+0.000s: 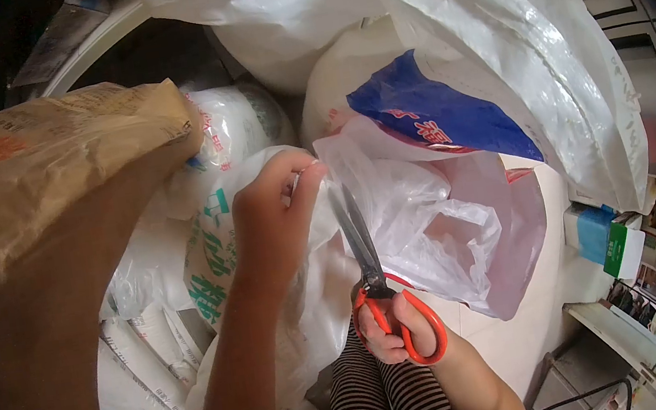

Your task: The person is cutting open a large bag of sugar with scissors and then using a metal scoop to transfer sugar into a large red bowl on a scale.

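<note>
My left hand [277, 204] pinches the edge of a white plastic bag [319, 290] that has green characters on its side. In my right hand [396, 334] are scissors [367, 271] with orange-red handles, fingers through the loops. Their dark blades point up and lie nearly together, the tips just right of and below my left fingertips. Right of the blades sits a crumpled translucent bag [403, 203] inside a larger pinkish-white bag [519, 253].
A brown paper sack [32, 188] stands at the left. Behind are a large white sack [487, 23] and one with a blue patch [432, 106]. White packets [150, 372] lie lower left. A green and white box [624, 250] and shelving are at the right.
</note>
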### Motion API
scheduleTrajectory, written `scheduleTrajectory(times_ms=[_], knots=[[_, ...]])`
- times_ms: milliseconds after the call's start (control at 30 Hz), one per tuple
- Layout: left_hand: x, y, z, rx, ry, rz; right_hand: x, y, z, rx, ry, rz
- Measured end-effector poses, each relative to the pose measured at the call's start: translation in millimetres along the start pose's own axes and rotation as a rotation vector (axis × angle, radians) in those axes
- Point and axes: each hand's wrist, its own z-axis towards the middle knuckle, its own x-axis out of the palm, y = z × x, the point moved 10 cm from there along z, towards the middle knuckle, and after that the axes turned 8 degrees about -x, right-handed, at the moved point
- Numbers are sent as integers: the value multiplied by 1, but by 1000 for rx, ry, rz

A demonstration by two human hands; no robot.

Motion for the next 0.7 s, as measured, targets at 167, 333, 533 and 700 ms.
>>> scheduleTrajectory(times_ms=[167,333,533,700], knots=[[1,6,-1,100,-69,42,0,-3,0,20,-24,19],[-1,-14,-6,292,-93,252,9,1,0,45,26,108],[-2,-22,-13,422,-164,259,9,4,12,42,-85,54],[-2,-21,-13,431,-168,287,2,14,10,-33,-143,-193]])
